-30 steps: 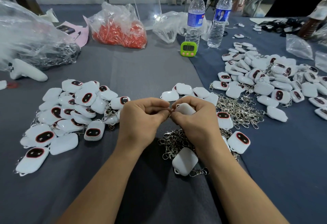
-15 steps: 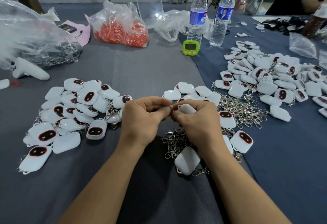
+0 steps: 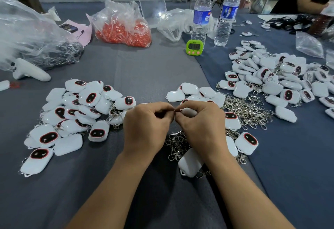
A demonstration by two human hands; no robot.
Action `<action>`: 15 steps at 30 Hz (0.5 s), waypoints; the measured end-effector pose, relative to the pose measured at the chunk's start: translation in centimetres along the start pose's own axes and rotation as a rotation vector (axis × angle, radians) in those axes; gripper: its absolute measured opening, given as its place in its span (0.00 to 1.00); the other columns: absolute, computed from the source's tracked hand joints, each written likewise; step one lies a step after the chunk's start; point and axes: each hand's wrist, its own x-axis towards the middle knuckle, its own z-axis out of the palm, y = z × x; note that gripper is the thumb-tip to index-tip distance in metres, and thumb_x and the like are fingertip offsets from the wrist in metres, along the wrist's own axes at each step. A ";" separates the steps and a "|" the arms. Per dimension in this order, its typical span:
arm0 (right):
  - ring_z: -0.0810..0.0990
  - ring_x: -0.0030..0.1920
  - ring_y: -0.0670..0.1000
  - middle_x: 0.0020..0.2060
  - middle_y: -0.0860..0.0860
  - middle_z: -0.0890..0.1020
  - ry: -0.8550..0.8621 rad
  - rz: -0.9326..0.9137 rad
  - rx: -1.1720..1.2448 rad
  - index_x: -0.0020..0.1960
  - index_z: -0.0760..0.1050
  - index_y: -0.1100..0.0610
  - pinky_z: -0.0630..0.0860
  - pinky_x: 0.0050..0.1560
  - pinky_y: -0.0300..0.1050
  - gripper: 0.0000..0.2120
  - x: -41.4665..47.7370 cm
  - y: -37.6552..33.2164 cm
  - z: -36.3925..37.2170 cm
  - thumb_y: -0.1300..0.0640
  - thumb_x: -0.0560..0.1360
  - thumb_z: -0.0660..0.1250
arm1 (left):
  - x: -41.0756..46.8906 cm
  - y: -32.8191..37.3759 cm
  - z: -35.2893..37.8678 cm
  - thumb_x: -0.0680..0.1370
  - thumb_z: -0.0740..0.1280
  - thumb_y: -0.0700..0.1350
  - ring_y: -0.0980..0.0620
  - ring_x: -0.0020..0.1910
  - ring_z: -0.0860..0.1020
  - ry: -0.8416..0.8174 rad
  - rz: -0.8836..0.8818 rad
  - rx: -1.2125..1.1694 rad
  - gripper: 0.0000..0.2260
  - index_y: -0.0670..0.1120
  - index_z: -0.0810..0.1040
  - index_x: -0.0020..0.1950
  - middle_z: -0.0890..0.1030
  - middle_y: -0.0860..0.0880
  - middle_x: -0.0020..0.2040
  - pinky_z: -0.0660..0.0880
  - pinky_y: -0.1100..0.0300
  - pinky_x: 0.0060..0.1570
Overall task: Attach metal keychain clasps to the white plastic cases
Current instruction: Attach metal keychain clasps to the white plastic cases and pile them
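Both forearms are bare as far up as can be seen, and the left hand [image 3: 146,127] and the right hand [image 3: 200,129] are bare as well.

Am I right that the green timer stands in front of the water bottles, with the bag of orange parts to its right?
No: in the head view the bag of orange parts lies left of the green timer, which stands in front of the water bottles.
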 end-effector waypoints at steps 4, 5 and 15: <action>0.82 0.40 0.40 0.34 0.41 0.85 0.002 -0.040 -0.036 0.40 0.85 0.50 0.75 0.41 0.33 0.05 -0.1 0.1 0.1 0.59 0.70 0.76 | 0.2 -0.4 -0.2 0.72 0.76 0.44 0.60 0.37 0.82 -0.036 0.039 0.002 0.04 0.54 0.88 0.43 0.86 0.58 0.38 0.79 0.56 0.40; 0.82 0.39 0.40 0.34 0.40 0.84 0.009 -0.044 -0.030 0.39 0.84 0.49 0.75 0.40 0.33 0.05 -0.2 0.1 0.1 0.59 0.69 0.76 | 0.1 -0.3 -0.2 0.72 0.76 0.43 0.60 0.38 0.83 -0.021 0.065 0.008 0.05 0.53 0.88 0.44 0.86 0.57 0.39 0.79 0.57 0.41; 0.83 0.37 0.45 0.35 0.46 0.86 0.030 0.158 0.407 0.36 0.85 0.47 0.80 0.41 0.48 0.06 0.7 0.2 -0.3 0.59 0.65 0.75 | 1.0 -0.4 0.2 0.71 0.78 0.39 0.58 0.39 0.85 -0.104 -0.253 -0.392 0.09 0.54 0.87 0.41 0.87 0.56 0.38 0.80 0.65 0.43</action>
